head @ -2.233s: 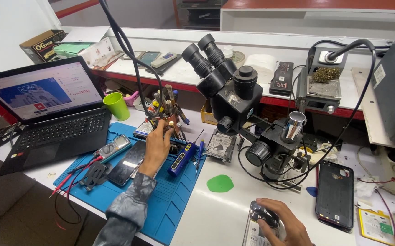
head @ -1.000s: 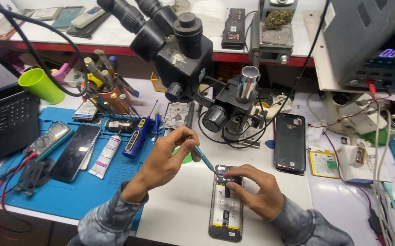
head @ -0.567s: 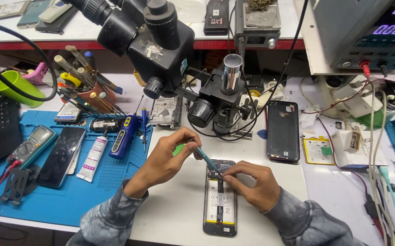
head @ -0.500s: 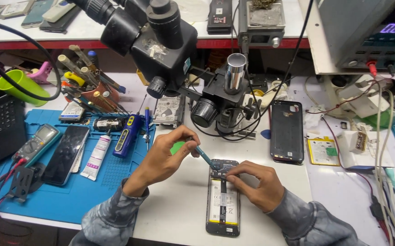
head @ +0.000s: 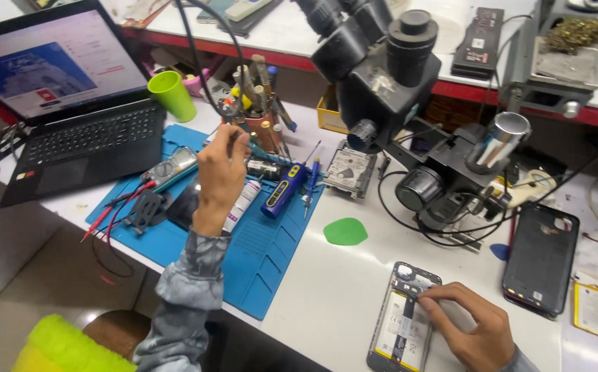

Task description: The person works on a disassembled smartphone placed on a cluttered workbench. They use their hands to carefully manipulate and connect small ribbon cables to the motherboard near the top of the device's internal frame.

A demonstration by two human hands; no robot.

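Note:
My left hand (head: pixel 219 169) is raised over the blue work mat (head: pixel 261 258), its fingertips pinched right beside the cup of hand tools (head: pixel 261 127). Whether those fingers grip a tool I cannot tell. My right hand (head: pixel 471 329) rests at the near edge of the white bench, fingers pressed on an opened phone (head: pixel 397 324) that lies with its battery and board exposed. A white tube (head: pixel 242 201) and a blue electric screwdriver (head: pixel 284 191) lie on the mat just beyond my left wrist.
A black stereo microscope (head: pixel 388 76) hangs over the bench centre, cables trailing. An open laptop (head: pixel 71 103) and a green cup (head: pixel 173 95) stand at left. A multimeter (head: pixel 171 167) is on the mat. A green pick (head: pixel 346 231), a hard drive (head: pixel 350 169) and a black phone cover (head: pixel 540 258) lie nearby.
My left hand left the opened phone, where it worked with a thin blue-green tool, and moved left and away to the tool cup. My right hand stays on the phone. The view swung left.

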